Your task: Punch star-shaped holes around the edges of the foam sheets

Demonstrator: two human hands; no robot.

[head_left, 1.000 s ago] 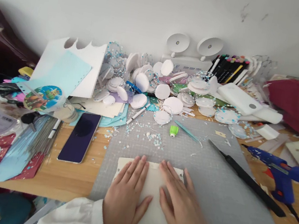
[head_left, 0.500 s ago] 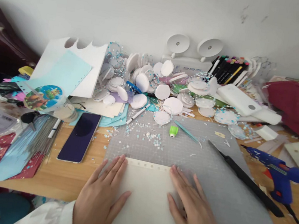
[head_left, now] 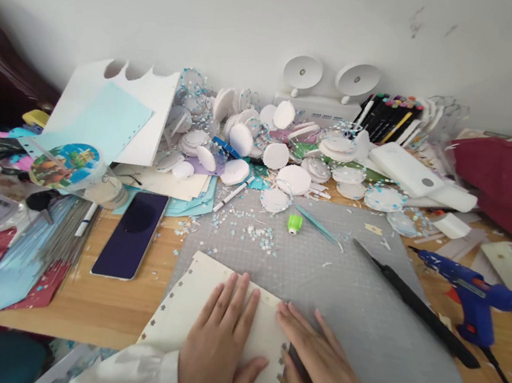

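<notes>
A cream paper sheet [head_left: 207,300] lies tilted at the front of the grey cutting mat [head_left: 320,279], with small flower-shaped holes punched along its edges. My left hand [head_left: 225,342] rests flat on top of it, fingers stretched out. Fingers of my right hand [head_left: 320,363] lie extended at the sheet's upper right corner, the rest of that hand over the mat. Beyond the sheet are scattered tiny blue and white paper flowers [head_left: 261,237], a small green punch [head_left: 294,223], light blue tweezers [head_left: 316,222] and a white pen [head_left: 232,197].
A phone [head_left: 131,235] lies left of the mat. On the right are a black-handled knife-like tool [head_left: 425,315] and a blue glue gun [head_left: 476,291] with its cord. Several white paper discs [head_left: 276,156] are heaped along the wall, beside markers [head_left: 391,122]. A plastic cup [head_left: 113,188] stands left.
The sheet has turned and shifted left, showing its punched side edges. My left hand has moved right, from the sheet's left edge onto its middle. My right hand has slid slightly left and nearer.
</notes>
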